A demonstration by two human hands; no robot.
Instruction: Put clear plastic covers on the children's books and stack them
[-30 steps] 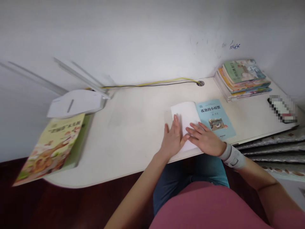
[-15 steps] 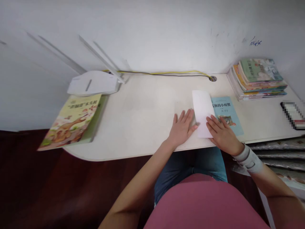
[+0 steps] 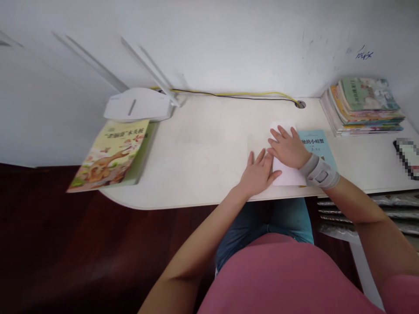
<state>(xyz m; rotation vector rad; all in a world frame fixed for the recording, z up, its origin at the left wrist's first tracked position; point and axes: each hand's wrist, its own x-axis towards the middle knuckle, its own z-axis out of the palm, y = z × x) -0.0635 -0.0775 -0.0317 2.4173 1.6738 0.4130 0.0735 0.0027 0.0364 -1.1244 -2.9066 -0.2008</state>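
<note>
A blue-covered book [image 3: 322, 150] lies on the white desk in front of me, partly covered by a folded-over white sheet [image 3: 288, 175]. Across the upper part of that sheet rests my right hand [image 3: 288, 146], palm down with fingers spread, a grey band round its wrist. My left hand [image 3: 258, 174] lies flat at the sheet's left edge, fingers apart, over what looks like a clear, see-through film on the desk. Neither hand grasps anything. The right hand and wrist hide part of the book's cover.
A white router [image 3: 137, 104] with antennas stands at the back left; yellow-covered books [image 3: 111, 157] overhang the desk's left edge. At the back right is a stack of books [image 3: 366, 107]. A phone [image 3: 407, 157] lies far right. Cables [image 3: 235, 96] run along the wall into a hole.
My right hand has slid up and left across the white sheet, from its lower right edge to its upper part. My left hand stays flat beside it. The view has shifted slightly.
</note>
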